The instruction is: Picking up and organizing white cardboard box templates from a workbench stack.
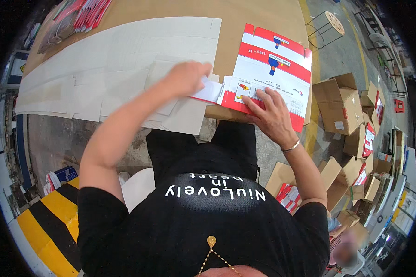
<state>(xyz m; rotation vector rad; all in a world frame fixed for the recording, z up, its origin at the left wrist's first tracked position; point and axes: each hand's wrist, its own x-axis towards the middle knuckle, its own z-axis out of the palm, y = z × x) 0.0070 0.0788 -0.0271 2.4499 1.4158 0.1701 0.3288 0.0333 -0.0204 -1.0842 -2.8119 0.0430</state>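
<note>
A flat red-and-white printed carton [268,69] lies on the brown table, right of centre. My right hand [273,113] rests on its near part with the fingers spread, pressing the printed panel down. A white flap with a red edge [209,90] sticks out at the carton's left side. My left hand [186,78] is over this flap, smeared by motion, with its fingers curled inward; whether it grips the flap I cannot make out. Beneath my left forearm, large white cardboard sheets [115,60] overlap across the left of the table.
Bundled red-and-white flat pieces [85,16] lie at the table's far left. Open brown boxes [339,104] stand on the floor to the right, and a box [289,196] near my right elbow holds red-and-white packets. A round-topped stool [334,23] stands beyond the table's right edge.
</note>
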